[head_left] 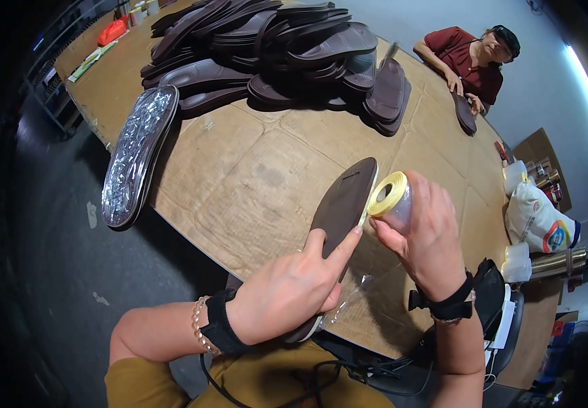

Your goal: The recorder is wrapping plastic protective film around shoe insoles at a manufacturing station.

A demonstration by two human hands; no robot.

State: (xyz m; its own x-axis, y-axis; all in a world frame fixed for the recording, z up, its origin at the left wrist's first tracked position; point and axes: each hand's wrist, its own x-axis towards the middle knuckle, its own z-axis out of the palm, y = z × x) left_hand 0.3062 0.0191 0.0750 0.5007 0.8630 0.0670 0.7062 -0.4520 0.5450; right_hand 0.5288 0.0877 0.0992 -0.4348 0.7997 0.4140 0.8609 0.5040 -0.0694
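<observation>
A dark brown shoe sole with a pale edge stands tilted over the near table edge. My left hand is closed round it, the index finger stretched along the pale edge. Just to the right, my right hand grips a roll of clear film, whose yellowish end faces left. Thumb and fingers wrap round the roll, close beside the sole's upper part. A loose strip of clear film shows below, next to the sole; where it joins is hard to make out.
A heap of brown soles covers the far part of the brown table. At the left edge lies a sole with shiny clear film. Another person handles a sole at far right. A white bag and cables are nearby.
</observation>
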